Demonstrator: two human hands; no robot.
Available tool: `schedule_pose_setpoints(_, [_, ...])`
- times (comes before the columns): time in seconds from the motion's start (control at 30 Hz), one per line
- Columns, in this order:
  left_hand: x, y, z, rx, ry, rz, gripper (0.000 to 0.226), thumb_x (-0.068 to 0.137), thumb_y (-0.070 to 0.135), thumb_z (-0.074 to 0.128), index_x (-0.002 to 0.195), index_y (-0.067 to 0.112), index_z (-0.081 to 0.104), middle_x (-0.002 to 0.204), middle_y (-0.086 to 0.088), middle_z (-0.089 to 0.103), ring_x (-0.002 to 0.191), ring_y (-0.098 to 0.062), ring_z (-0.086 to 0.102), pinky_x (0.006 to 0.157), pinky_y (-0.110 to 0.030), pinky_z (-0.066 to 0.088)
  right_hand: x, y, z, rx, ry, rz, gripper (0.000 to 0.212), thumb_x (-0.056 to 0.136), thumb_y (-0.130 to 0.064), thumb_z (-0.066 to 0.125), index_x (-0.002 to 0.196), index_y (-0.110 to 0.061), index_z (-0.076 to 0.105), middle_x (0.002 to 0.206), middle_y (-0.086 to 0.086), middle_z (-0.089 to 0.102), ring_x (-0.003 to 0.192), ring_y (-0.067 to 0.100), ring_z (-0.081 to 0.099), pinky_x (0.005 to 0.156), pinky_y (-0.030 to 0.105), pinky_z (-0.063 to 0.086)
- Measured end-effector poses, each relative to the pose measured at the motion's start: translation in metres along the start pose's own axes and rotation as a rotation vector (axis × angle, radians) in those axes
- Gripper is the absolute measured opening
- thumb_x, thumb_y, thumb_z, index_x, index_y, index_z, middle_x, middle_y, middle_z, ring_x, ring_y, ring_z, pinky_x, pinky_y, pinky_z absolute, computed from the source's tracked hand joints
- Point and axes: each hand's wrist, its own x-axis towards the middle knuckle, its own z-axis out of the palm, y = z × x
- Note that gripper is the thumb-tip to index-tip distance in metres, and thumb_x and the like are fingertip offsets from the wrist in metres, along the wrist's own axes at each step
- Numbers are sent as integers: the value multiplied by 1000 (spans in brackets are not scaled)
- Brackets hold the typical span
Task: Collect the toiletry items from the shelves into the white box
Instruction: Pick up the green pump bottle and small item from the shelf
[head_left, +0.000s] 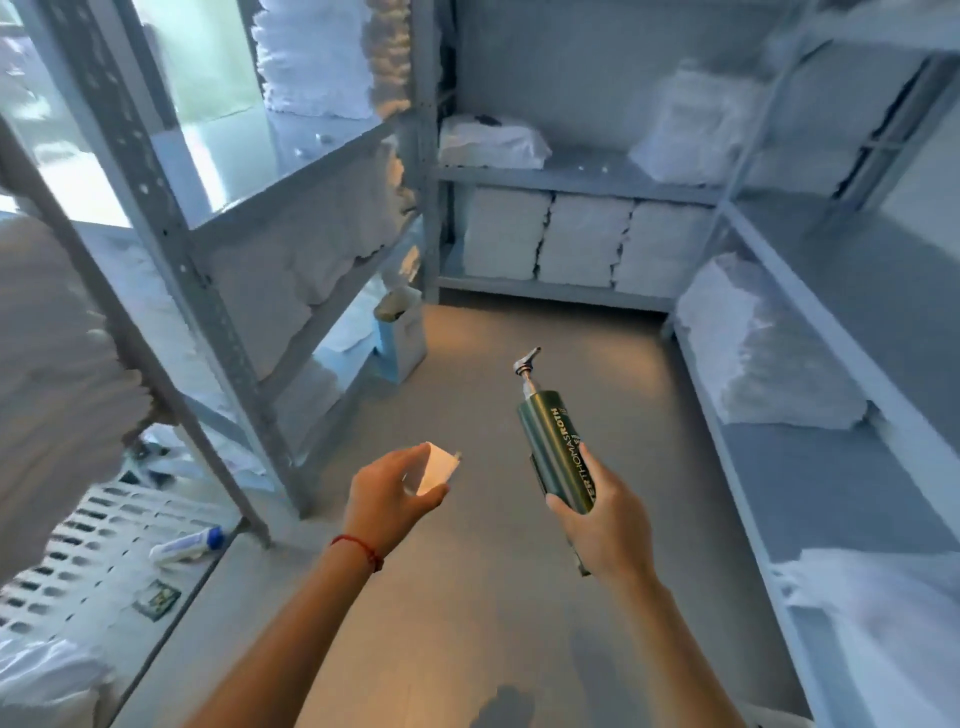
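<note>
Low at the left edge, a white slatted box (78, 551) sits under the shelves with a tube (187, 543) lying inside it. Over the bare floor (467, 597), the left hand (387, 496), a red string (358, 548) at its wrist, curls its fingers around a small white packet (436, 470). Just beside it, the right hand (605, 525) grips a green pump bottle (553, 447), nozzle pointing away. Beyond, grey metal shelves (571, 179) hold stacks of folded white towels (582, 239).

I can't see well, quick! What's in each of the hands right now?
Left hand: closed around a small white rectangular packet.
Right hand: closed around a dark green cylindrical pump bottle, pump pointing away from the person.
</note>
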Motion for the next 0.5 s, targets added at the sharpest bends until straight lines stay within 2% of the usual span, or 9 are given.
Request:
schedule_pose_setpoints(0.1, [33, 43, 41, 4, -85, 107, 51, 61, 41, 70, 101, 10, 67, 93, -11, 71, 82, -26, 66, 73, -26, 42, 12, 41, -36, -10, 102, 91, 69, 73, -32, 71, 134, -23, 40, 125, 3, 58, 106, 20, 57, 85, 30, 46])
schedule_pose_setpoints(0.17, [55, 72, 72, -27, -135, 188, 63, 58, 54, 56, 100, 10, 68, 95, -10, 72, 84, -26, 66, 73, -27, 44, 21, 66, -58, -13, 173, 155, 70, 73, -33, 71, 135, -23, 40, 124, 3, 58, 104, 20, 57, 87, 32, 48])
schedule_pose_setpoints(0.23, [77, 97, 106, -56, -193, 257, 69, 56, 58, 49, 102, 10, 67, 99, -9, 71, 87, -25, 65, 73, -27, 42, 32, 89, -77, -27, 239, 206, 71, 74, -35, 71, 135, -24, 38, 123, 4, 59, 104, 21, 58, 88, 35, 49])
schedule_pose_setpoints(0.4, [140, 157, 189, -131, -365, 383, 52, 65, 38, 71, 109, 10, 64, 110, -9, 67, 98, -28, 62, 84, -32, 45, 62, 137, -120, -96, 401, 387, 70, 76, -33, 70, 137, -23, 36, 125, 6, 57, 107, 25, 56, 86, 35, 47])
schedule_pose_setpoints(0.5, [172, 198, 234, -182, -455, 467, 48, 68, 27, 77, 111, 11, 63, 112, -8, 66, 101, -27, 60, 87, -30, 42, 76, 161, -142, -92, 506, 503, 70, 76, -33, 70, 136, -26, 36, 123, 3, 58, 106, 23, 57, 86, 37, 49])
